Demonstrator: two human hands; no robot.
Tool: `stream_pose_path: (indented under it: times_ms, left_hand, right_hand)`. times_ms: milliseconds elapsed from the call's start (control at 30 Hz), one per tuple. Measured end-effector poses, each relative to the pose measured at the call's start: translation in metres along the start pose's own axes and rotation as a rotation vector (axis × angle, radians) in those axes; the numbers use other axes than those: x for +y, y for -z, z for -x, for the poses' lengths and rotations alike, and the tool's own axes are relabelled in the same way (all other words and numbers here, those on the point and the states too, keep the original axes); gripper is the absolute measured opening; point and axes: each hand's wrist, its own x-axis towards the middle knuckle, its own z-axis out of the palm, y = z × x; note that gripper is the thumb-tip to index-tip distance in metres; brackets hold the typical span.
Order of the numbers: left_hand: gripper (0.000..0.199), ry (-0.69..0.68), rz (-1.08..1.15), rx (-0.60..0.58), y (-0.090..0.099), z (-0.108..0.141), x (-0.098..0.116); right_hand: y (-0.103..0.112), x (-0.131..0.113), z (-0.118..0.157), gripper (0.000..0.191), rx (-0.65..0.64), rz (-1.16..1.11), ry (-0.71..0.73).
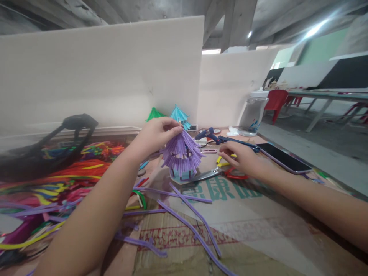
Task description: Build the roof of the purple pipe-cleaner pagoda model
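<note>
The purple tiered model [184, 157] stands on the bench [123, 264], its peak pinched in the left hand [165, 132]; too hard a squeeze there could bend or loosen the roof strips. Right of the model, the right hand [238, 155] has fingers loosely curled near the yellow grips [222, 160], though blur hides whether it grasps them. The scissors [207, 175] point their blade just beside the model's base, so a careless drag could knock it. Purple strips [189, 226] before the model could snag a sleeve or hand.
</note>
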Motion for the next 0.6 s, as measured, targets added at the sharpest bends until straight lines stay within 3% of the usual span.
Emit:
stream_pose_path:
  times_ms: [133,200,300,600]
  left_hand:
    - [0.034,-0.007,-0.031,-0.004,0.000,0.000,0.001]
    - [0.033,-0.014,-0.028,-0.004,0.000,-0.001,0.001]
    - [0.033,-0.017,-0.011,-0.004,0.000,-0.001,0.000]
    - [0.032,-0.028,-0.017,0.001,0.000,-0.001,0.002]
  right_hand:
    - [0.020,-0.038,-0.019,0.017,0.157,0.066,0.281]
    - [0.024,-0.055,-0.032,0.018,0.175,0.110,0.453]
    - [0.025,-0.071,-0.047,0.023,0.173,0.227,0.599]
    - [0.012,-0.070,-0.049,0.015,0.181,0.204,0.544]
